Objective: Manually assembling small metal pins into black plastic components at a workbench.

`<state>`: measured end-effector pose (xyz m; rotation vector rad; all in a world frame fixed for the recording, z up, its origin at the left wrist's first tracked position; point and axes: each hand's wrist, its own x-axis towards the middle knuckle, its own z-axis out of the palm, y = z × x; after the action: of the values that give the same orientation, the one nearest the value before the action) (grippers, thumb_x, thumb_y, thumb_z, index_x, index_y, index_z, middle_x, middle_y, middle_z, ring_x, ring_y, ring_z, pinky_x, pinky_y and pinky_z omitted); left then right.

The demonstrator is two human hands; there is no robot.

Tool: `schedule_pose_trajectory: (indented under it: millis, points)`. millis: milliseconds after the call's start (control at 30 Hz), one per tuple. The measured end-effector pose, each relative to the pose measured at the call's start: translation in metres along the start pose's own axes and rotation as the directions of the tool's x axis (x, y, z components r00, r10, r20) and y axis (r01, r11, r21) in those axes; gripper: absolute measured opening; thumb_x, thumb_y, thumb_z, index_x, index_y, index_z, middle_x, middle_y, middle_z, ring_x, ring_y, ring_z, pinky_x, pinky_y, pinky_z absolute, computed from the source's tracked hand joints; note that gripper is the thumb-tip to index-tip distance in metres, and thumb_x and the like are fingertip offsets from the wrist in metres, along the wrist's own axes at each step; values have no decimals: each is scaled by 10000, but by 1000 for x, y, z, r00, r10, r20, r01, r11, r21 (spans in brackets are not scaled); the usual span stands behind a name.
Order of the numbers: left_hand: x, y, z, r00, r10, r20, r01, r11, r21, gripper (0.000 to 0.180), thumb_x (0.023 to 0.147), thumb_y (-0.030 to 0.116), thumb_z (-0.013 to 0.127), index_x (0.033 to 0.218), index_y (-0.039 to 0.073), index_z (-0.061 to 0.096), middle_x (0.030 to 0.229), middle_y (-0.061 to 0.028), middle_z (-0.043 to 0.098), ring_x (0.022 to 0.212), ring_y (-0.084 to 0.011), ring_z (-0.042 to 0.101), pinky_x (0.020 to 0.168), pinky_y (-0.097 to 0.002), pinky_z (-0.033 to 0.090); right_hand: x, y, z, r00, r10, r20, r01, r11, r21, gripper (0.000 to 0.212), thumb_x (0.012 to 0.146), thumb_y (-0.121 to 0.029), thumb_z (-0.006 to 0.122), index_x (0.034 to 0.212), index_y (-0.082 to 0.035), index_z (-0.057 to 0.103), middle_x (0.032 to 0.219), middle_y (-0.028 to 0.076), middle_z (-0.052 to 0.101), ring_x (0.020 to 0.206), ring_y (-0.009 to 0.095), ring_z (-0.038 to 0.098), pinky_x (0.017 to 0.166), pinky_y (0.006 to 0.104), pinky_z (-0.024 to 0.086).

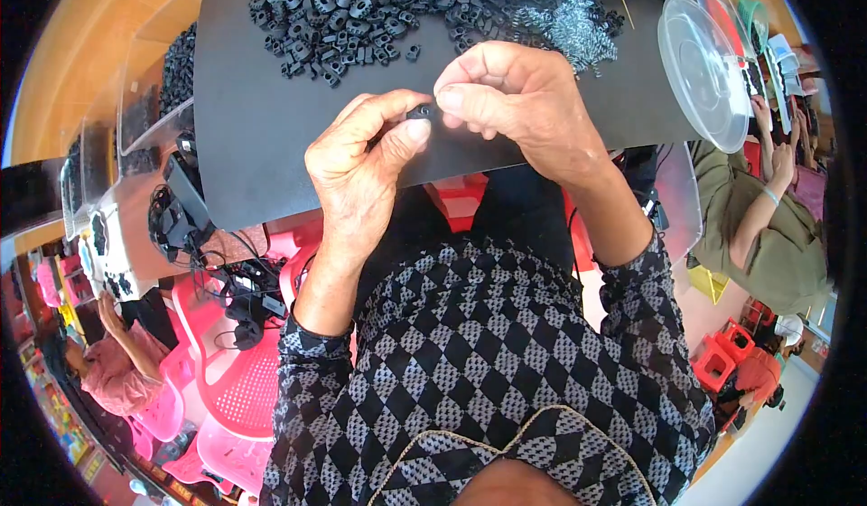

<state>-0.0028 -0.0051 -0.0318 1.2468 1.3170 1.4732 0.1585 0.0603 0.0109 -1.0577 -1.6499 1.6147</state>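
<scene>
Black part (420, 111): pinched btwn thumb + index tips of the L hand (352, 158), up over the worktop (262, 145) nr its front edge.
L hand: thumb n index closed on that pc, rest of the fingers curled in.
R hand (537, 108): just to the R of the pc, fingers curled, thumb in close to the index; can't tell if it's got hold of smth or is touching the pc, too small tbh.
Parts pile (343, 18): loads of similar blk bits, far side of the worktop, beyond both hands.
Springs pile (578, 41): silvery lil coils, beside the blk bits, past the R hand.
Clear lid (704, 72): round, R end.
</scene>
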Motion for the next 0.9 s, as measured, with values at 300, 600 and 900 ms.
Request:
schedule_pose_trajectory:
  millis: [300, 600, 900]
  points:
    - [5, 0, 4, 994, 100, 36, -103, 993, 62, 195, 772, 0, 702, 958, -50, 663, 837, -51, 614, 682, -96, 573, 618, -197, 474, -1, 5, 0, 998, -6, -60, 7, 999, 32, 178, 835, -182, 661, 905, -18, 651, 759, 21, 640, 658, 61, 548, 588, 190, 426]
    - [6, 0, 6, 997, 58, 53, -60, 997, 37, 212, 743, -5, 727, 942, -46, 669, 827, -44, 608, 718, -95, 563, 648, -199, 463, -4, 15, 6, 980, -119, -161, 131, 989, 68, 90, 807, -81, 662, 824, 7, 651, 738, 1, 627, 663, 37, 552, 584, 195, 454]
    - [10, 0, 12, 990, 141, 23, -143, 974, 175, 207, 726, 24, 749, 909, -36, 674, 813, -35, 608, 711, -92, 547, 651, -199, 453, -2, 23, 6, 974, -151, -167, 152, 988, -7, 67, 822, -67, 656, 839, -3, 646, 734, -17, 616, 674, 34, 537, 594, 207, 450]
